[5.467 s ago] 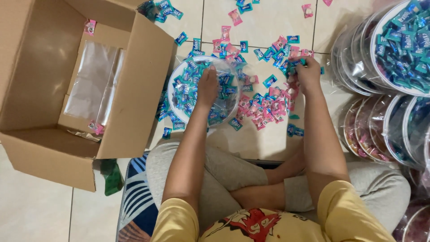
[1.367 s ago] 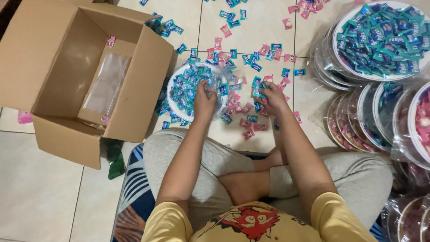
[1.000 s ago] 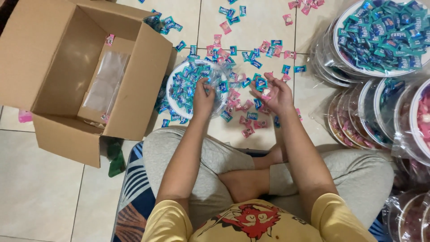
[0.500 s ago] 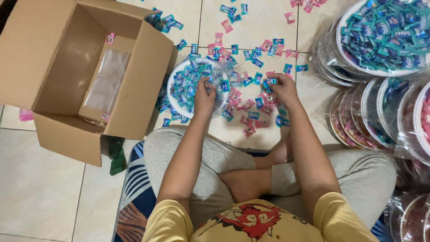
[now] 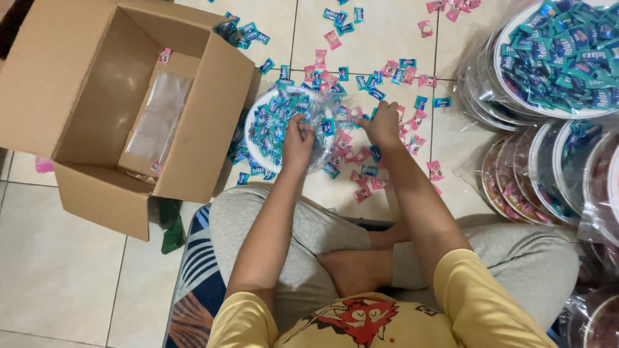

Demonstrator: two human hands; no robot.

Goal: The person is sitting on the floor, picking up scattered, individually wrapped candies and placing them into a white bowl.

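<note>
Both hands (image 5: 338, 132) blur over the candy tub (image 5: 284, 129).

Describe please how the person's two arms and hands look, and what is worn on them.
Both arms are bare from the short yellow sleeves down. The left hand and the right hand wear no gloves. No watch, bracelet or ring is visible. The yellow shirt carries a red printed figure on the chest.

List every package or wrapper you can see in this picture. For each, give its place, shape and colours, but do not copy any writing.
Cardboard box: left, open, brown, clear plastic bag inside.
Round clear tub: centre, under left hand, holding teal sweets.
Loose sweets: floor by right hand, small pink and teal wrappers.
Filled tubs: right, stacked, round, clear; teal and pink contents.
</note>
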